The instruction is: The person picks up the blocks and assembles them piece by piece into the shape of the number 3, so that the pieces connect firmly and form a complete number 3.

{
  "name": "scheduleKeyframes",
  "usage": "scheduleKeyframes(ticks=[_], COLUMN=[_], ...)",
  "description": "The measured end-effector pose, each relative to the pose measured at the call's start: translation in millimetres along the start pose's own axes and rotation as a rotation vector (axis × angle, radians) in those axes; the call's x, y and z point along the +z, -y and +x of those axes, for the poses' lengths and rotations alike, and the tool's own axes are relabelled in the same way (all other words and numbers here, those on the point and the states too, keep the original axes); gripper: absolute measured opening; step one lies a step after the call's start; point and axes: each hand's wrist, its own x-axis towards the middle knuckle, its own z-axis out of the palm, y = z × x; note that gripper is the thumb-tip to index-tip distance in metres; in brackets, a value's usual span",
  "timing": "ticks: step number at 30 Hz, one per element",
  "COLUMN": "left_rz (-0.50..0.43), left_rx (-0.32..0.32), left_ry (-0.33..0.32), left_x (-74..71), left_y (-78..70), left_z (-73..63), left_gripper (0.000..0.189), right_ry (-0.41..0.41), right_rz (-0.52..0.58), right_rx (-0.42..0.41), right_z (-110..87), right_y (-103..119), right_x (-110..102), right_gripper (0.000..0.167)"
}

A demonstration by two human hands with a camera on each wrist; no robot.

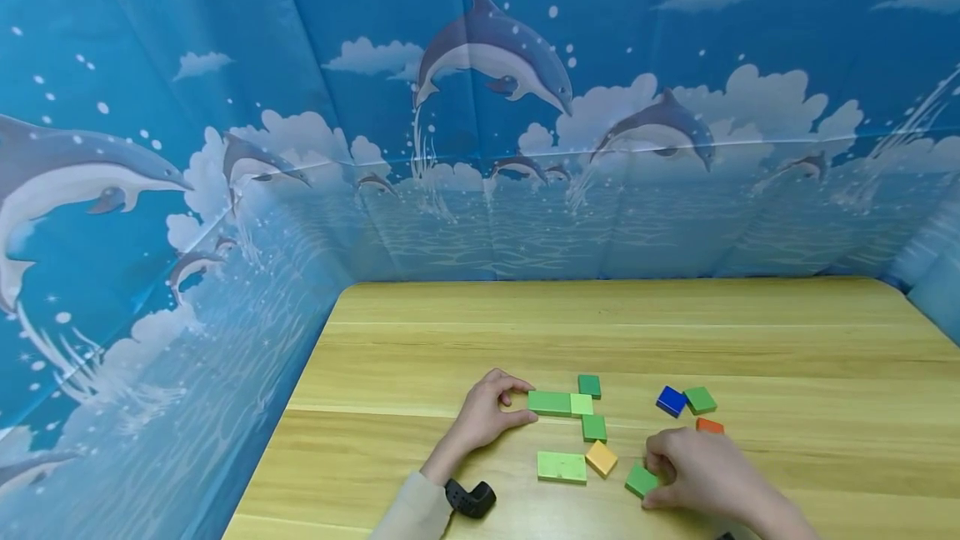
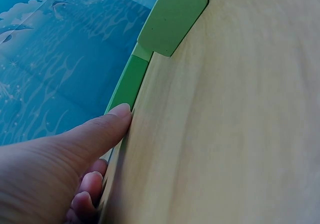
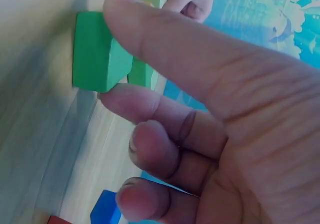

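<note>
We've got a pale wood-grain tabletop (image 1: pixel 750 332) under both sets of fingers, plank lines running crosswise, rounded far corners. Past the fingertips, a blue backdrop (image 1: pixel 495 232) closes off the far edge and the left side: leaping dolphins, clouds, rippled sea, visible creases.

Left hand (image 1: pixel 487 411): we read thumb and index curved into a narrow pinch on the near end of the long green block (image 1: pixel 550 403), thumb tip against its side; other fingers folded in. The index contact is hidden in the left wrist view. Off the block's far end, away from these fingers, sits a lime square (image 1: pixel 581 405), touching it. A dark green square (image 1: pixel 588 387) and a mid-green square (image 1: pixel 594 427) flank that lime piece. Below the thumb and to its right, a lime slab (image 1: pixel 561 467).

Right hand (image 1: pixel 701 469): we see the green square block (image 1: pixel 640 482) pinched between thumb and index, gap just the block's width; the next two fingers curl free. Whether it's lifted, we can't tell. Left of these fingertips: an orange block (image 1: pixel 602 458), near the slab. Beyond the knuckles: a blue block (image 1: pixel 671 401), a second green block (image 1: pixel 700 400) beside it, and a red block (image 1: pixel 709 426) partly covered by the hand.
</note>
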Motion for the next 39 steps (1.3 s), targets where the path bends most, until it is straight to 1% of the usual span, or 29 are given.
scheduleKeyframes(ticks=[3, 7, 9, 12, 15, 17, 20, 23, 29, 39], left_rz=[-0.005, -0.011, -0.012, -0.014, -0.017, -0.018, -0.018, -0.014, -0.015, -0.012], left_rx=[-0.006, -0.015, -0.017, -0.019, -0.018, -0.015, -0.011, -0.003, 0.005, -0.021], left_ry=[0.001, 0.003, 0.004, 0.007, 0.01, 0.01, 0.009, 0.004, 0.0, 0.008], left_x=[0.1, 0.3, 0.2, -0.1, 0.1, 0.4, 0.7, 0.6, 0.5, -0.5], left_y=[-0.4, -0.4, -0.4, -0.4, -0.4, -0.1, 0.3, 0.6, 0.2, -1.8], left_z=[0.5, 0.8, 0.6, 0.5, 0.7, 0.9, 0.9, 0.8, 0.1, 0.9], left_gripper=[0.035, 0.034, 0.034, 0.034, 0.035, 0.035, 0.035, 0.034, 0.034, 0.034], right_ry=[-0.006, -0.017, 0.0, 0.048, 0.07, 0.07, 0.061, 0.052, 0.051, 0.07], right_rz=[0.015, 0.029, 0.052, 0.097, 0.115, 0.112, 0.108, 0.105, 0.115, 0.103], right_rx=[0.009, -0.01, -0.032, -0.057, -0.074, -0.081, -0.086, -0.11, -0.167, -0.149], right_z=[0.2, 1.5, 2.6, 3.9, 3.6, 3.1, 2.4, 2.6, 1.9, 2.1], right_y=[1.0, -1.1, -3.0, -5.6, -7.0, -7.9, -8.6, -8.7, -7.4, -5.4], right_x=[-0.3, -3.1, -4.6, -4.8, -4.2, -3.5, -3.0, -2.6, -0.1, 0.1], right_gripper=[0.039, 0.043, 0.041, 0.038, 0.035, 0.035, 0.04, 0.045, 0.044, 0.039])
